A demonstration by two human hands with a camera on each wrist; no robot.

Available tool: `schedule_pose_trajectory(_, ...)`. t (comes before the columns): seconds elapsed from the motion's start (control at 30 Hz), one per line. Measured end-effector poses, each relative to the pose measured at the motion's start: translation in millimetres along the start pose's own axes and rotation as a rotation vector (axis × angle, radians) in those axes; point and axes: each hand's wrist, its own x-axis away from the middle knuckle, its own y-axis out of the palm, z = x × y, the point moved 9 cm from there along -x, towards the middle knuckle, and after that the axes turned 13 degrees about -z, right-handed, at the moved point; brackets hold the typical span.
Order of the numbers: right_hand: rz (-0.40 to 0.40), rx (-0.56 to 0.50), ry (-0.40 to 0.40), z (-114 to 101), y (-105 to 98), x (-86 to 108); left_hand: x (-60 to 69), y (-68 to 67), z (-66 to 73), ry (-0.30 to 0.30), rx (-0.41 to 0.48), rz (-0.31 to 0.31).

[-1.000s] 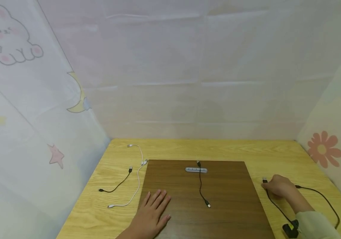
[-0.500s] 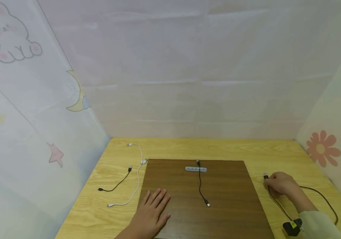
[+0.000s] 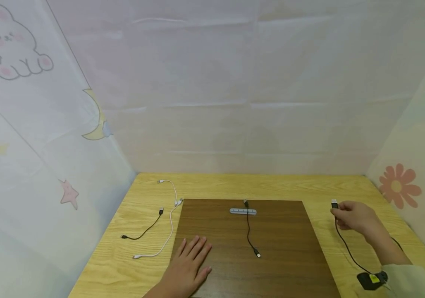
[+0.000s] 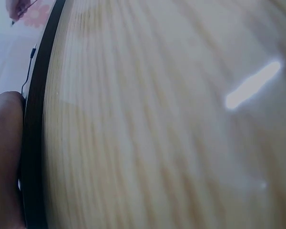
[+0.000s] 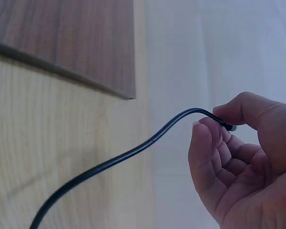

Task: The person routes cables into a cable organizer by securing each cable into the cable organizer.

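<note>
My right hand (image 3: 357, 217) pinches a black USB cable (image 3: 343, 242) between thumb and fingers, just below its metal-tipped plug (image 3: 334, 204). It is raised above the right side of the table, and the cord hangs down toward the wrist. In the right wrist view the black cord (image 5: 133, 150) curves away from the pinching fingertips. My left hand (image 3: 186, 267) rests with spread fingers on the brown board (image 3: 287, 252), near its left edge. On that board a second black USB cable (image 3: 249, 231) lies across a pale slotted cable clip (image 3: 235, 211).
Left of the board, two white cables (image 3: 172, 227) and a short black cable (image 3: 147, 229) lie on the yellow wooden table (image 3: 212, 186). A black wrist-worn device (image 3: 368, 280) sits by the right sleeve. Printed cloth walls (image 3: 290, 124) enclose the table's back and sides.
My right hand has lifted the black USB cable's plug end off the table and moved slightly away from me. The left hand has stayed in place.
</note>
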Motion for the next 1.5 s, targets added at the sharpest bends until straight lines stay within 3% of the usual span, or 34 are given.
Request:
schedule_pose_trajectory(0.23, -0.020, -0.056, -0.049, -22.3, -1.8, 6.1, -0.9, 3.9, -1.1, -0.004, -0.004, -0.010)
schedule_pose_trajectory(0.73, -0.030, 0.005, -0.110, -66.7, 7.5, 8.2, -2.6, 4.8, -4.8, -0.006, -0.007, -0.024)
schedule_pose_trajectory(1.13, -0.066, -0.067, -0.180, -98.5, 20.3, 1.1, -1.2, 8.0, -2.9, -0.004, 0.019, -0.031)
schedule_pose_trajectory(1.5, -0.107, -0.136, -0.215, -115.0, 36.6, -13.7, -0.6, 4.7, -1.4, -0.004, 0.026, -0.035)
